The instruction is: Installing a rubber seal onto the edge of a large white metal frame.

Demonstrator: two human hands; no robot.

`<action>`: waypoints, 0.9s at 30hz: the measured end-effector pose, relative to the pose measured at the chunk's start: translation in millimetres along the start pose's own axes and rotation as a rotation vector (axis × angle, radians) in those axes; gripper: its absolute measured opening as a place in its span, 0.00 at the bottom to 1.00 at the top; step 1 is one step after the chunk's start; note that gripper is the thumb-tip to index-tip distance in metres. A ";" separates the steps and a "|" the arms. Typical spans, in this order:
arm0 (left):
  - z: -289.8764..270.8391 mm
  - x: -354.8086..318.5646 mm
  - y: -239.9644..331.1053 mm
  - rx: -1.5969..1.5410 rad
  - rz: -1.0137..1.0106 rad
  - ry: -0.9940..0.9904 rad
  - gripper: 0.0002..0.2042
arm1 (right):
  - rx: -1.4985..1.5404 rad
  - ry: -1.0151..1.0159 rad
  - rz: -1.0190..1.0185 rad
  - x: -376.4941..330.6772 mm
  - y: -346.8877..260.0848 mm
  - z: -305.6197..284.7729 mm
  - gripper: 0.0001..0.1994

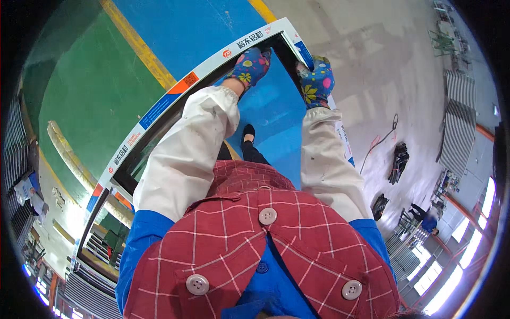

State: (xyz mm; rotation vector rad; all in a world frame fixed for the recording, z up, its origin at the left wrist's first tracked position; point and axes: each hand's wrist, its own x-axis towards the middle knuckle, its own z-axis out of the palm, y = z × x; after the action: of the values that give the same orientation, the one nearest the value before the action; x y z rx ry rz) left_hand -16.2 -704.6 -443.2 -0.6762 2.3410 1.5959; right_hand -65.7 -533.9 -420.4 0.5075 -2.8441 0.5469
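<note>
A large rectangular frame of metal profiles [211, 65], faced with white, blue and orange printed film, is held up in front of me. My left hand [252, 66], in a blue flower-patterned glove, is closed on the inner edge of its long far side, close to the corner. Round the adjoining right side, just below that same corner, my right hand [317, 82] in a matching glove is wrapped. The fingertips of both hands are partly hidden by the frame. My forearms, in white oversleeves, reach through and over the opening.
Yellow lines [141, 48] divide the green, blue and grey floor. A long pale wrapped bar [69, 154] lies at left. Black bundles [398, 162] and a thin looped rod [380, 141] lie at right. Stacked profiles [458, 127] stand farther right, with a person [429, 223] below them.
</note>
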 end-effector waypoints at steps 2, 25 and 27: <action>22.9 12.2 -41.6 0.129 0.258 0.216 0.21 | -0.021 -0.056 0.007 -3.1 -7.8 -5.6 0.22; 31.1 -6.7 -10.4 0.166 0.323 0.105 0.15 | -0.299 -0.146 -0.075 23.4 -19.9 -6.1 0.29; 29.0 -22.1 -2.8 0.197 0.224 -0.021 0.15 | -0.309 -0.106 -0.058 22.3 -15.1 -7.1 0.28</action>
State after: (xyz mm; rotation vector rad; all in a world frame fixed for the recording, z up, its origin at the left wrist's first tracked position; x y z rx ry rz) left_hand 2.3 -673.3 -446.9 -0.3647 2.5903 1.4180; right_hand -79.8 -550.9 -403.3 0.5718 -2.9251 0.0671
